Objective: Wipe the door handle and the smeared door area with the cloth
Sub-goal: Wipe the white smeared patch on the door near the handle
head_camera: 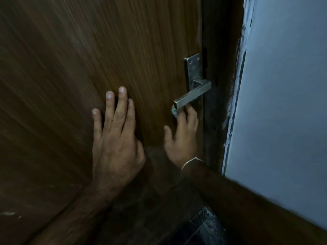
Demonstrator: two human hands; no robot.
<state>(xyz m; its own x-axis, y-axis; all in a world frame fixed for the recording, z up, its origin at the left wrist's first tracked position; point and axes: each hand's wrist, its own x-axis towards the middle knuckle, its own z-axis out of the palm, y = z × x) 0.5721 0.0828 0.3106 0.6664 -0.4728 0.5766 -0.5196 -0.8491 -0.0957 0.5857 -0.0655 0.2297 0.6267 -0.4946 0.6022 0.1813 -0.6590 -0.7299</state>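
My left hand [113, 137] lies flat, fingers straight, steadying the door [88, 50]. My right hand [182, 137] reaches under the handle [192, 98] on the right, pinching a bit of cloth [174, 112], I think.

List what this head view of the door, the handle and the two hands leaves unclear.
- Cloth: only a greyish scrap shows under the door handle; the lever and right hand hide the rest.
- Right fingertips: hidden behind the lever, so the grip is uncertain.
- Smears: dim light and motion blur obscure them on the door.
- Left hand: flat on the door; its palm is hidden.
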